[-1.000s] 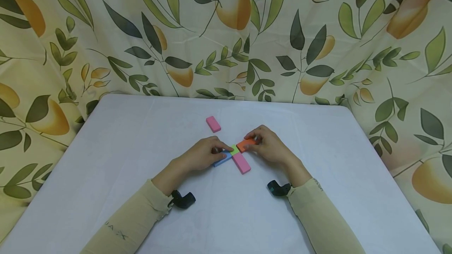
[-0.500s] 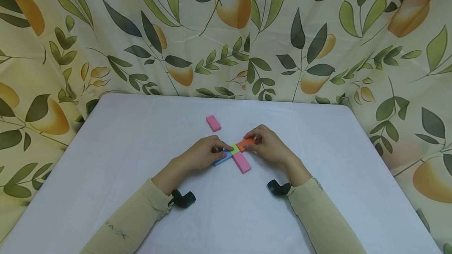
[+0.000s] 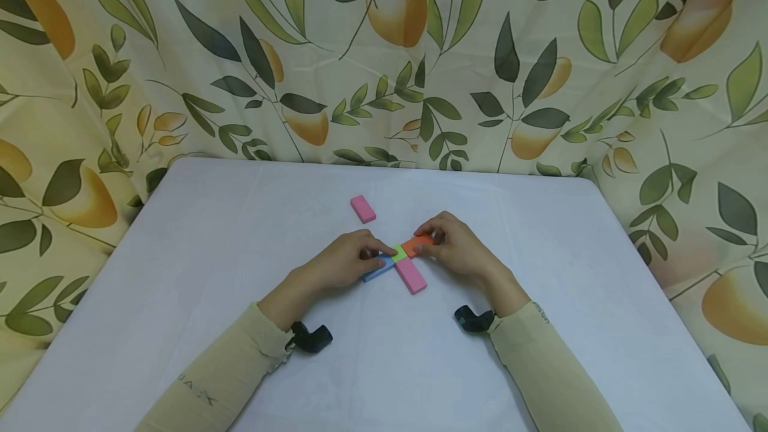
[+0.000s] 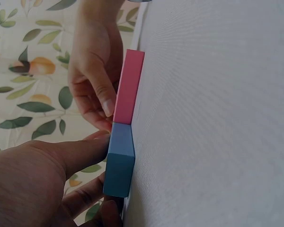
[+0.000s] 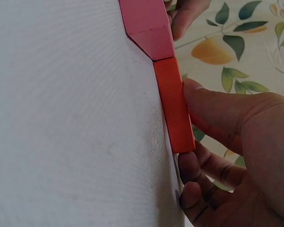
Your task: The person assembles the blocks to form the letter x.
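Note:
Four small colored blocks form a cross-like cluster in the head view: a green block [image 3: 399, 254] in the middle, a blue block [image 3: 377, 273] at its left, an orange block [image 3: 411, 246] at its right and a pink block [image 3: 411, 277] on the near side. My left hand [image 3: 345, 260] grips the blue block, its index fingertip over the green one. The orange block [image 5: 174, 106] is pinched by my right hand [image 3: 454, 249], thumb on the near side, as the right wrist view shows. The pink block [image 4: 128, 87] meets the blue one's end in the left wrist view.
Beyond the cluster lies a separate pink block [image 3: 363, 209] on the white table [image 3: 270, 205]. A leaf-and-fruit patterned curtain [image 3: 360, 85] hangs behind the table and along its sides. Small black cameras [image 3: 312, 339] sit at both wrists.
The orange block has closed slightly onto the green one, its narrow gap gone. Both hands otherwise keep their places, and the whole view shifts very little.

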`<state>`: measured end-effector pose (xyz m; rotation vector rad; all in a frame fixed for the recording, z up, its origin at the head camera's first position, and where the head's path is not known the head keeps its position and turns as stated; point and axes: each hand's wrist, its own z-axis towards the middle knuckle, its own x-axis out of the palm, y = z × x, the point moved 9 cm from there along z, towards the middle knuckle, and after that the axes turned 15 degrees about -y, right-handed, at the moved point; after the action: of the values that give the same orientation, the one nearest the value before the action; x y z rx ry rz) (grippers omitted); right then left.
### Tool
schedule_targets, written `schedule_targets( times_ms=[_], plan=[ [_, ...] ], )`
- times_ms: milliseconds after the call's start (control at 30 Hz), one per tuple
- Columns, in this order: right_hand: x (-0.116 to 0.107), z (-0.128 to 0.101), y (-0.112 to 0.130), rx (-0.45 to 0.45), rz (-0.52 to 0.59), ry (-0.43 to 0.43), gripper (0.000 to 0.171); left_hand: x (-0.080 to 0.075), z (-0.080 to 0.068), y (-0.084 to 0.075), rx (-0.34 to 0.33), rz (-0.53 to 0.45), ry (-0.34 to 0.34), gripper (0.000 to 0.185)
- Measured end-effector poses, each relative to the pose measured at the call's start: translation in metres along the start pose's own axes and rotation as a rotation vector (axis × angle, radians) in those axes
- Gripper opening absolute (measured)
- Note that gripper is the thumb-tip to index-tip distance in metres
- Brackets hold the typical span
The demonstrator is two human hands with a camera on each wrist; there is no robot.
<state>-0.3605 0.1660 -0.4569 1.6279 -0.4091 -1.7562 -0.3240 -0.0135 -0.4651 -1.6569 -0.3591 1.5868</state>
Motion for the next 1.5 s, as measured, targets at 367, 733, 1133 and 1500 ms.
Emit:
schedule_targets(
  times_ms=[367,733,1133,1500],
  plan=[
    [0.001,-0.0011,-0.0001,-0.006,-0.008,0.009,0.023,-0.0002,0.0,-0.0006,-0.007,-0.012,0.011,0.028],
    [0.001,-0.0021,0.0019,0.0,-0.006,0.012,0.023,-0.0009,0.0,0.0,-0.007,-0.014,0.008,0.028],
    [-0.002,-0.0031,-0.0001,0.015,-0.013,0.003,0.03,0.0007,0.0007,0.0014,0.002,-0.008,0.004,0.028],
    [-0.0035,-0.0037,-0.0007,0.025,-0.015,-0.006,0.033,0.0006,0.0002,0.0016,0.002,-0.005,0.001,0.028]
  ],
)
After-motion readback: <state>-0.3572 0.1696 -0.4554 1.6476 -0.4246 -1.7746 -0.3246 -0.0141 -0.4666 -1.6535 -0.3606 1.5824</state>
